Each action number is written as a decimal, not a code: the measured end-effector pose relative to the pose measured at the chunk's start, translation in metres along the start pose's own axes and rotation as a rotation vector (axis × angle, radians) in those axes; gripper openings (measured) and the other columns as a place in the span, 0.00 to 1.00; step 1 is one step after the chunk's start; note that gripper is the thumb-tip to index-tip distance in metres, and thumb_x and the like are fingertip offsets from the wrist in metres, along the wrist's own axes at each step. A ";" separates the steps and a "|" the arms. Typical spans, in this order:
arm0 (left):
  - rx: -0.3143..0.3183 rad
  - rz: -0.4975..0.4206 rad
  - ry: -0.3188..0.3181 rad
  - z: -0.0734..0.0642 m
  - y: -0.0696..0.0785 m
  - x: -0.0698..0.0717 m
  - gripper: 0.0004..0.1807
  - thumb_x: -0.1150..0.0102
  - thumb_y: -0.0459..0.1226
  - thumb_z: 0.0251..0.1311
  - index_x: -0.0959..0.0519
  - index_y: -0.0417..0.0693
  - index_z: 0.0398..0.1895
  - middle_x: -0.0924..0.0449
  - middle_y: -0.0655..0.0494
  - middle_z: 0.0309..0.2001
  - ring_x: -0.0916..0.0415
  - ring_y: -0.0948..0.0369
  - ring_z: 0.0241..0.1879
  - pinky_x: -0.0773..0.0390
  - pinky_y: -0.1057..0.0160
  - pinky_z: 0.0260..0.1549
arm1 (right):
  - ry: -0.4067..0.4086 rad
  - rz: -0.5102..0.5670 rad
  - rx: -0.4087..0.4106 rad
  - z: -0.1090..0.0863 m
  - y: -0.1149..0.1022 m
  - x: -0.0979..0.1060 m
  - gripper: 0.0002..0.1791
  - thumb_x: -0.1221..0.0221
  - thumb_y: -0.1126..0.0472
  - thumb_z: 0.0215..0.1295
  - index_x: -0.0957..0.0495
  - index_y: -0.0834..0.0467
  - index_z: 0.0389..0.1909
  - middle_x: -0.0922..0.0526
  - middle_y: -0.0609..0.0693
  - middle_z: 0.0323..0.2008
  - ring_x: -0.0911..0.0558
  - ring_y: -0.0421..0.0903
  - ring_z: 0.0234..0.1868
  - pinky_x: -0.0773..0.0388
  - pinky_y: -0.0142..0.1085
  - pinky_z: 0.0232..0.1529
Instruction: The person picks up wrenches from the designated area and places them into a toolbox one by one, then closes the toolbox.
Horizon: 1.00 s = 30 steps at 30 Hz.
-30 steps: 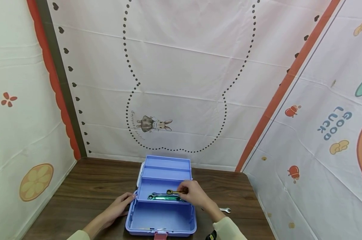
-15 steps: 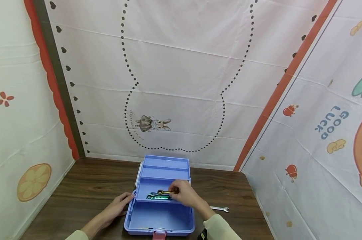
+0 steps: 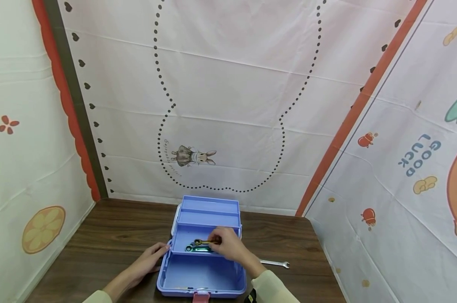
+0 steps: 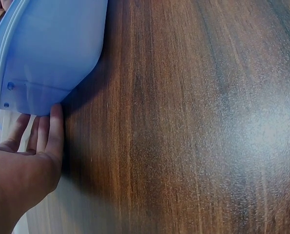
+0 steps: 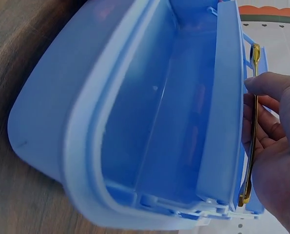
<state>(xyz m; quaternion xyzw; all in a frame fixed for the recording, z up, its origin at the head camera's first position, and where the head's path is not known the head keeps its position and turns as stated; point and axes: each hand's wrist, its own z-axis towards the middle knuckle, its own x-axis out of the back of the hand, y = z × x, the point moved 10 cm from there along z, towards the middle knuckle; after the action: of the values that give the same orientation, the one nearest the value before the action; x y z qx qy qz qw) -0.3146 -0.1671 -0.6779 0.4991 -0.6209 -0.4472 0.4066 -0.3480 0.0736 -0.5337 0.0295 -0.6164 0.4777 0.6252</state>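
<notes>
Blue tool box (image 3: 228, 293) unfolded on a wood-grained table (image 3: 126, 227); clock directions are read in the head view, from the box's centre. The right hand (image 3: 228, 244), its forearm toward four o'clock, pinches a gold wrench (image 5: 252, 151) between thumb and fingers, closed to the thickness of the shank; both ends project free. The wrench is over the lower tray (image 3: 180, 235), ring end toward nine o'clock; whether it touches the tray floor cannot be told. On its six o'clock side lies a green wrench (image 3: 198, 249), partly covered by the hand. At nine o'clock, the left hand (image 3: 150, 257) rests nearly straight fingers against the box and has hold of no tool. A silver wrench (image 3: 275, 264) lies on the table just past three o'clock.

The step in hand appears to be laying the gold wrench in the tray. It is best kept level and parallel to the green wrench, lowered until both ends bear on the floor, and only then freed by parting the thumb. Tilting could catch its head on its neighbour; light, steady left-hand contact should stop the box sliding.
</notes>
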 end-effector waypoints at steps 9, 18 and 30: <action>0.002 -0.010 -0.003 0.000 -0.001 -0.001 0.32 0.47 0.55 0.80 0.26 0.34 0.64 0.27 0.37 0.66 0.26 0.47 0.63 0.15 0.44 0.55 | 0.023 0.029 -0.029 0.003 0.003 -0.007 0.04 0.29 0.64 0.68 0.13 0.52 0.40 0.16 0.40 0.37 0.22 0.32 0.36 0.20 0.25 0.38; 0.012 -0.004 0.013 0.001 -0.003 0.001 0.32 0.47 0.56 0.79 0.26 0.34 0.64 0.26 0.37 0.65 0.26 0.47 0.63 0.14 0.44 0.54 | 0.050 0.062 -0.073 0.004 0.007 -0.017 0.04 0.28 0.64 0.68 0.13 0.52 0.39 0.16 0.39 0.36 0.22 0.32 0.35 0.20 0.26 0.36; 0.015 -0.002 0.014 0.000 -0.003 0.001 0.32 0.46 0.56 0.79 0.26 0.34 0.64 0.27 0.37 0.66 0.25 0.48 0.63 0.14 0.44 0.54 | 0.062 0.079 -0.049 0.003 0.007 -0.021 0.05 0.27 0.66 0.66 0.12 0.54 0.39 0.17 0.41 0.35 0.23 0.31 0.35 0.21 0.25 0.35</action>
<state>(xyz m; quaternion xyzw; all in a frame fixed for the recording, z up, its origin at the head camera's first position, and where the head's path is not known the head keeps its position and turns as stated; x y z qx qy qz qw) -0.3140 -0.1681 -0.6805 0.5060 -0.6209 -0.4395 0.4066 -0.3498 0.0639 -0.5540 -0.0251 -0.6092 0.4875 0.6250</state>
